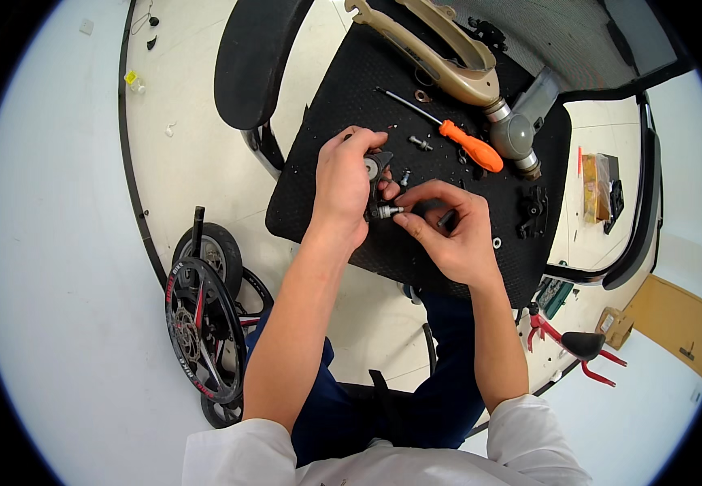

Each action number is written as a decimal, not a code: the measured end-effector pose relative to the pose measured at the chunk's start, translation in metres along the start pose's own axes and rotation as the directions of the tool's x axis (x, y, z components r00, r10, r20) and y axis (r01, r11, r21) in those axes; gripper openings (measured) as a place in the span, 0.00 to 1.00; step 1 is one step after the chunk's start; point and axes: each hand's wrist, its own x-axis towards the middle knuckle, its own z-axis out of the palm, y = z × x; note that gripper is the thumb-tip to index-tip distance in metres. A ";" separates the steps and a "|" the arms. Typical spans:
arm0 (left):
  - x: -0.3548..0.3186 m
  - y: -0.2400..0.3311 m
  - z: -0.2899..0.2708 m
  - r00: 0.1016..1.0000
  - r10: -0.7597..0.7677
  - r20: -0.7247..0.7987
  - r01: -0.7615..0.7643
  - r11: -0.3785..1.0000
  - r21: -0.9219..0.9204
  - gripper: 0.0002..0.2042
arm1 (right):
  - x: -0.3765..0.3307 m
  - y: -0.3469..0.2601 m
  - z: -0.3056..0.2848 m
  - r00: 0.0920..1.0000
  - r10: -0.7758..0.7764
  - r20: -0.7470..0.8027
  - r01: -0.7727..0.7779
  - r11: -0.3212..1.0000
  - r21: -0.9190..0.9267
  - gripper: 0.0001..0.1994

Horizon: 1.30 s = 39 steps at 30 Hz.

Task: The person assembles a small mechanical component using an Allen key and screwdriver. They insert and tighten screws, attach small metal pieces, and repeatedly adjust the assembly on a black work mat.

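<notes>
My left hand [341,182] is wrapped round a black brake caliper [374,168] with a round silver face, held above the chair seat. At the caliper's lower end sticks out a small silver bolt [387,211]. The thumb and forefinger of my right hand [456,235] pinch the free end of that bolt. A dark piece [446,219] shows inside my right palm; its kind I cannot make out. Just beyond my hands, another bolt [421,143] and an orange-handled screwdriver [471,146] lie on the black seat [319,138].
Behind the screwdriver lies a tan fork-shaped frame part [440,69] with a grey joint. A second black caliper [532,212] and a small washer [497,242] are at the seat's right. The chair's armrest [258,61] rises at left. Bicycle wheels [205,332] stand on the floor.
</notes>
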 end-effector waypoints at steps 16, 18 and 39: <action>0.002 0.001 -0.002 0.999 -0.035 -0.017 0.036 0.998 0.047 0.11 | 0.002 0.002 0.012 0.976 -0.216 -0.023 0.211 0.969 -0.129 0.10; 0.003 0.001 -0.002 0.999 -0.045 -0.009 0.046 0.999 0.029 0.11 | 0.003 0.004 0.013 0.962 -0.272 -0.019 0.267 0.952 -0.147 0.11; 0.010 0.011 -0.016 0.997 -0.046 -0.062 0.031 0.976 -0.217 0.11 | -0.001 0.020 -0.019 0.993 -0.098 0.072 0.120 0.900 -0.419 0.08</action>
